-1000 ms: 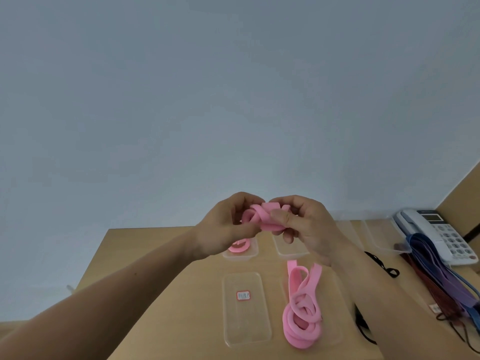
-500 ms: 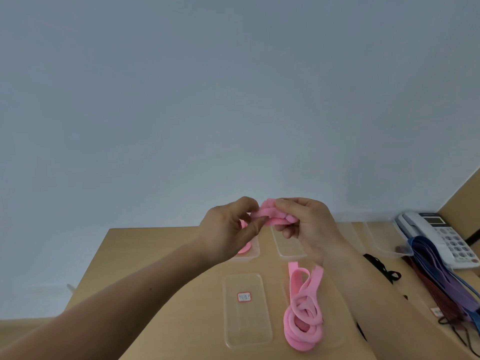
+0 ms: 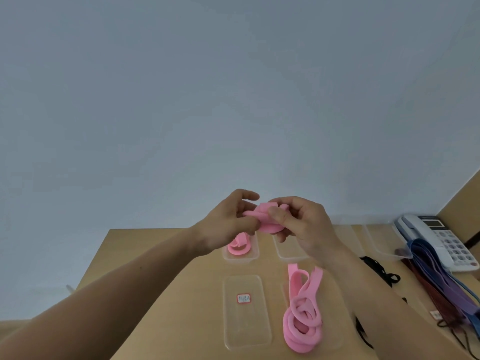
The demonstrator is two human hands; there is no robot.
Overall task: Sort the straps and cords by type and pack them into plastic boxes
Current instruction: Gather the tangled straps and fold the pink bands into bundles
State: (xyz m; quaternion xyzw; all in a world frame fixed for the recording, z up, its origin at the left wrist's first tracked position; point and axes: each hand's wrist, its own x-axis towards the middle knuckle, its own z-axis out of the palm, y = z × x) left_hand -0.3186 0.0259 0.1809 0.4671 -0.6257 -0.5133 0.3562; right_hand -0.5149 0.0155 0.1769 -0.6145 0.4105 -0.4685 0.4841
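Note:
A folded pink strap (image 3: 265,219) is held in the air between my left hand (image 3: 228,224) and my right hand (image 3: 304,224), both pinching it above the wooden table (image 3: 161,294). Below them a clear plastic box (image 3: 240,255) holds one rolled pink strap (image 3: 237,246). A loose pile of pink straps (image 3: 302,318) lies on a clear lid at the near right. Another clear lid with a red label (image 3: 244,313) lies flat beside it. An empty clear box (image 3: 288,252) stands partly behind my right hand.
More empty clear boxes (image 3: 376,240) line the back right. Blue and purple straps (image 3: 441,279), dark red cords (image 3: 426,287) and black cords (image 3: 381,271) lie at the right, next to a white desk phone (image 3: 439,240). A grey wall stands behind the table.
My hands have kept folding the pink strap, shifting their fingers round it. The view has tilted slightly. Nothing on the table has moved.

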